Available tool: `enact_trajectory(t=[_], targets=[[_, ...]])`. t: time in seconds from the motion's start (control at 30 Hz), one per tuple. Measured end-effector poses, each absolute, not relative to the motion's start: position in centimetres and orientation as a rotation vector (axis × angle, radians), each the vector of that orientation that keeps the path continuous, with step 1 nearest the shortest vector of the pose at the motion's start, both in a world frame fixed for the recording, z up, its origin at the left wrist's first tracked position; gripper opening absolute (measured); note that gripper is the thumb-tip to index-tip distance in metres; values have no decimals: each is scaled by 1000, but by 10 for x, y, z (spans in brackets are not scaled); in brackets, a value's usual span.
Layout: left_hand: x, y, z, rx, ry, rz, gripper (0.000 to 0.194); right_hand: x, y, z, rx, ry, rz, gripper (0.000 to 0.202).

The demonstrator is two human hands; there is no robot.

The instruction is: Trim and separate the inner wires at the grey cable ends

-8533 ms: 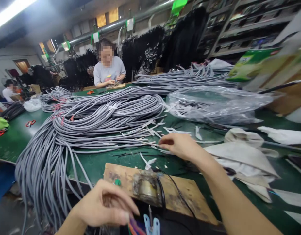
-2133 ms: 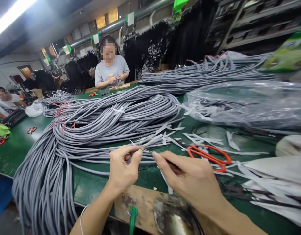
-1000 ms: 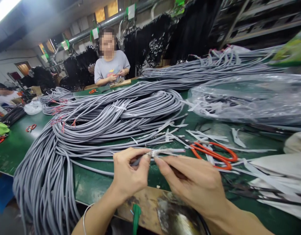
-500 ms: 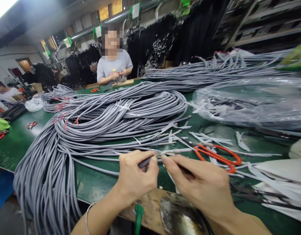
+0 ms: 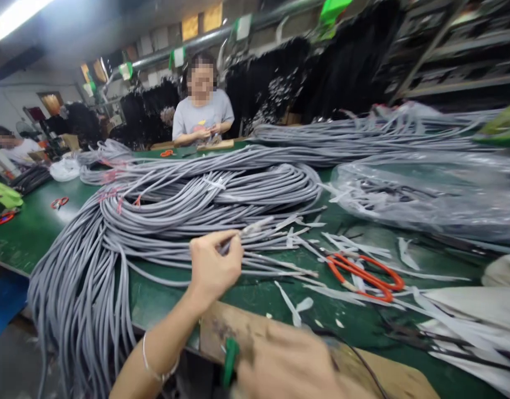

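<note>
pinching cable end (image 5: 255, 227), left hand (image 5: 213, 266) raised

The right hand (image 5: 288, 363) is motion-blurred and cut off by the bottom edge; its grip cannot be determined. It hides part of the wooden board (image 5: 238, 332). The cable bundle (image 5: 84, 288) runs past the bottom edge. Shelves (image 5: 446, 50) are blurred.

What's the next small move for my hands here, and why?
Probably bring the right hand back up to the grey cable end. The left hand pinches that end above the green table, with its frayed tip sticking out, while the right hand sits blurred and low near the wooden board, off the cable.
</note>
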State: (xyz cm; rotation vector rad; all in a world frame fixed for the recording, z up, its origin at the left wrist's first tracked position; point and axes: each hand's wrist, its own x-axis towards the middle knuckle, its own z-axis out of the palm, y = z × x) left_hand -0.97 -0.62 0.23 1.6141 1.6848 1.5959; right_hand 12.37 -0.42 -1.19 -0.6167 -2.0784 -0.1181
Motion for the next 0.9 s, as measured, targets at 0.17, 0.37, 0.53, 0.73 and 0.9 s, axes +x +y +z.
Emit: enact_trajectory(t=[0.17, 0.37, 0.53, 0.73, 0.9], targets=[[-11, -7, -3, 1784, 1660, 1557, 25, 128, 6, -5, -699, -1811, -37, 32], [-7, -13, -5, 1849, 1667, 1654, 20, 132, 16, -3, -755, -1851, -127, 40], [-7, -15, -2, 1980, 1679, 1588, 24, 130, 16, -5, -750, -1873, -170, 42], [-6, -16, -2, 1993, 1650, 1583, 24, 127, 17, -7, -754, -1880, -117, 41], [-6, -17, -1, 1985, 1632, 1580, 24, 129, 17, -9, -770, -1884, 48, 39]])
